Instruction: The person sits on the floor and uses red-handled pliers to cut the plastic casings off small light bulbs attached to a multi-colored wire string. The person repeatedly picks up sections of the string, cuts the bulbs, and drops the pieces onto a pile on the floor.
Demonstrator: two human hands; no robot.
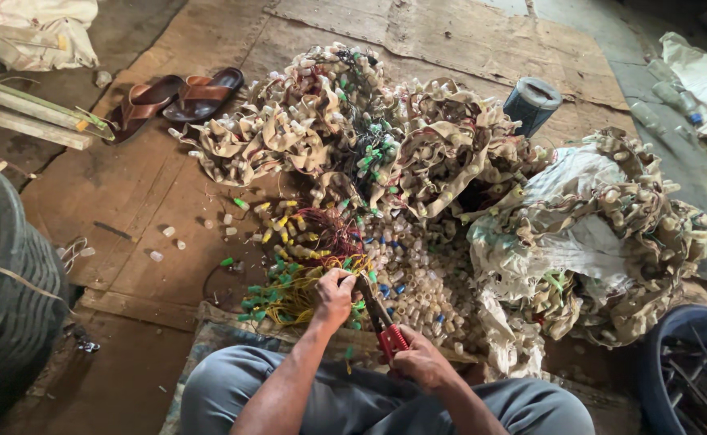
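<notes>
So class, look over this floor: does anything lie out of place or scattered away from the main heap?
Yes. A few small pale caps lie loose on the cardboard floor, apart from the big heap of caps and strips. A pair of brown sandals sits askew, one overlapping the other, at the heap's edge.

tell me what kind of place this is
Probably an informal scrap-sorting or salvage workspace on a floor. A big heap of fabric strips studded with small caps lies on flattened cardboard, and the right hand holds red-handled cutters by bundled wires gripped in the left hand.
</notes>
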